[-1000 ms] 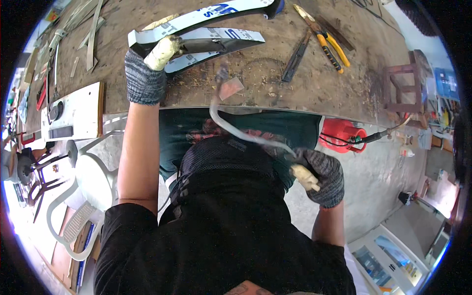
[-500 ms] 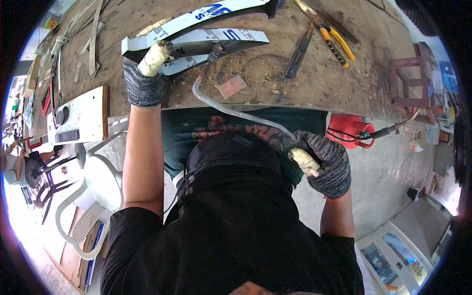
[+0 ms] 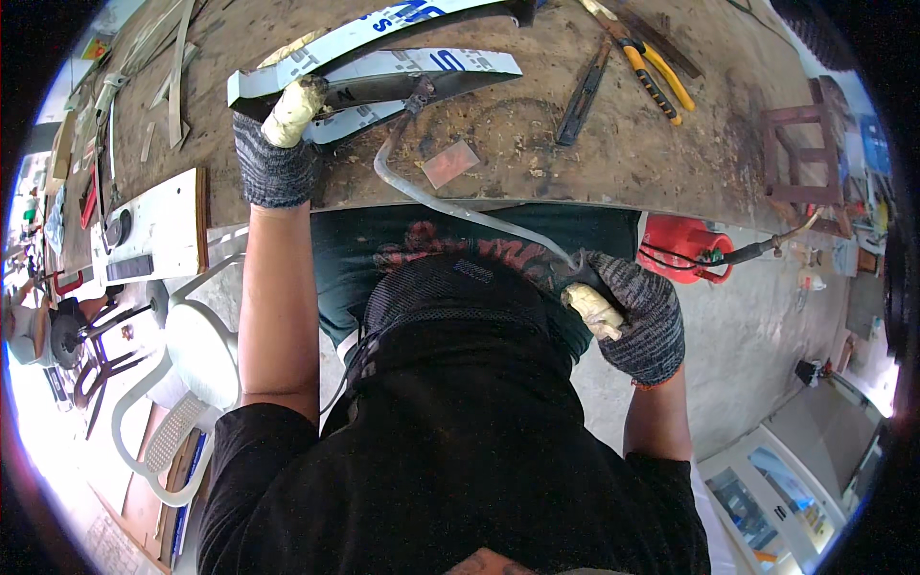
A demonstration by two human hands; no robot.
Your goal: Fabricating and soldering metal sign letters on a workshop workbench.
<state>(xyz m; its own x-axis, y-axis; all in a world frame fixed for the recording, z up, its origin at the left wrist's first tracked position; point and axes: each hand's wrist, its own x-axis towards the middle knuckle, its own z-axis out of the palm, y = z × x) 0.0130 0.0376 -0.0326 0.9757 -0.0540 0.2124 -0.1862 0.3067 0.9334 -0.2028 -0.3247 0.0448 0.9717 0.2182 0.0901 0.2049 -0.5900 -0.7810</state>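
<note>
At the table's near edge my left hand, in a grey knitted glove with yellowish wrapped fingertips, is closed on the left end of a bent sheet-metal strip. White film with blue and grey print covers the strip, which folds into a narrow V opening to the right. My right hand, gloved the same way, grips the dark handle of a soldering iron beyond the table edge. The iron's long bent grey rod reaches up to the left. Its dark, blocky tip sits against the strip's lower arm.
On the worn wooden table lie a small reddish plate, a dark utility knife and yellow-and-black-handled snips. A brown frame stands right, near a red gas cylinder and a hose. A white chair stands left.
My left hand and the strip's held end have shifted slightly left. The iron's tip stays against the strip, and both hands keep their hold.
</note>
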